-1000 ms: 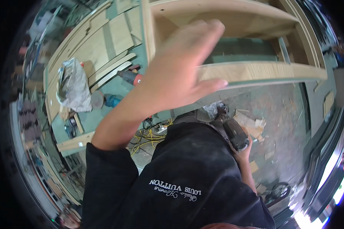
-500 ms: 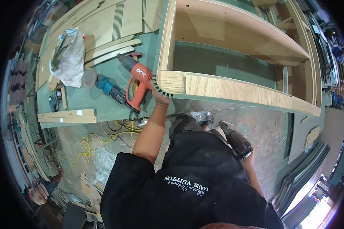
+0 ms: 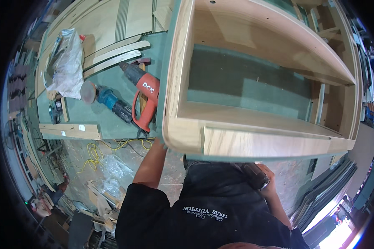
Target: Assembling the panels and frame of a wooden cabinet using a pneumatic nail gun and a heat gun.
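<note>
A pale wooden cabinet frame (image 3: 232, 111) with a rounded near-left corner rises close in front of me, its near edge tilted up. My left hand (image 3: 161, 142) is at that corner, gripping it from below; the cabinet hides most of the fingers. In my right hand (image 3: 268, 173), close to my body, is a dark power tool shaped like a drill (image 3: 254, 176). The cabinet's near edge hides the front of this tool. Just left of the cabinet, a red heat gun (image 3: 145, 89) lies on the green-topped table.
A blue-and-black sander (image 3: 114, 103), a white plastic bag (image 3: 68, 68) and several wooden strips (image 3: 112, 58) lie on the table (image 3: 112, 81). A yellow cord (image 3: 93, 153) and clear plastic wrap (image 3: 112, 170) cover part of the floor. Stacked dark panels (image 3: 326, 193) stand at right.
The cabinet's near edge has come up and toward me, with my left hand at its corner. My right hand has drawn slightly closer to my body with the dark tool.
</note>
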`<state>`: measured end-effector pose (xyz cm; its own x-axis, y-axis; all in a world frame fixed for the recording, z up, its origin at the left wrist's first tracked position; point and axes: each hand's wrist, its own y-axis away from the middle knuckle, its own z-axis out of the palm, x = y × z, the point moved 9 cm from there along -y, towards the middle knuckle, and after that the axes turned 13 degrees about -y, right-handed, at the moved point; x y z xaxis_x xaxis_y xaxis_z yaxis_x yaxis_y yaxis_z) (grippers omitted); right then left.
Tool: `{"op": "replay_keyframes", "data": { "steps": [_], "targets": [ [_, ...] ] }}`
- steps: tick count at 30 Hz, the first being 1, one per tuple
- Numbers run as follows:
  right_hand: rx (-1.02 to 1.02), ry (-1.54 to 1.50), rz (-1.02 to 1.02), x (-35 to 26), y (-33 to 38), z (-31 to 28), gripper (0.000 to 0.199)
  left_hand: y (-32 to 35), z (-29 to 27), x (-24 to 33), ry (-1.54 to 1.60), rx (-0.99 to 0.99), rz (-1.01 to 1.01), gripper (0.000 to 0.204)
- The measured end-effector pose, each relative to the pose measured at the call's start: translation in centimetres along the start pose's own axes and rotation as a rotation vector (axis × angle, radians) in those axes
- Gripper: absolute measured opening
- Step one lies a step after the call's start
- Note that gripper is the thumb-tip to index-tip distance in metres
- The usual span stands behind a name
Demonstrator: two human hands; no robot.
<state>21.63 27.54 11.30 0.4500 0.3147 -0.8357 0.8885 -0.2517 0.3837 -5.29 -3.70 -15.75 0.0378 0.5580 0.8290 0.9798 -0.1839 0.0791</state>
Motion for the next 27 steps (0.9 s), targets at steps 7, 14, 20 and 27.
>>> {"op": "replay_keyframes", "data": {
  "steps": [7, 14, 20, 27],
  "targets": [
    [0.014, 0.200, 0.293, 9.6, 7.0, 2.0, 0.044, 4.9, -5.4, -3.5, -0.210, -0.047, -0.093, 0.058],
    [-0.150, 0.240, 0.270, 8.3, 6.8, 5.5, 0.045, 9.2, -13.3, -2.9, -0.373, -0.053, -0.149, 0.055],
    [-0.104, 0.334, 0.271, 7.2, 4.8, 5.8, 0.045, 7.8, -15.2, 2.1, -0.381, -0.098, -0.047, 0.054],
    [0.266, -0.188, 0.188, 2.3, 2.0, 1.4, 0.039, 3.9, -11.8, 14.7, -0.288, -0.225, 0.294, 0.055]
  ]
}}
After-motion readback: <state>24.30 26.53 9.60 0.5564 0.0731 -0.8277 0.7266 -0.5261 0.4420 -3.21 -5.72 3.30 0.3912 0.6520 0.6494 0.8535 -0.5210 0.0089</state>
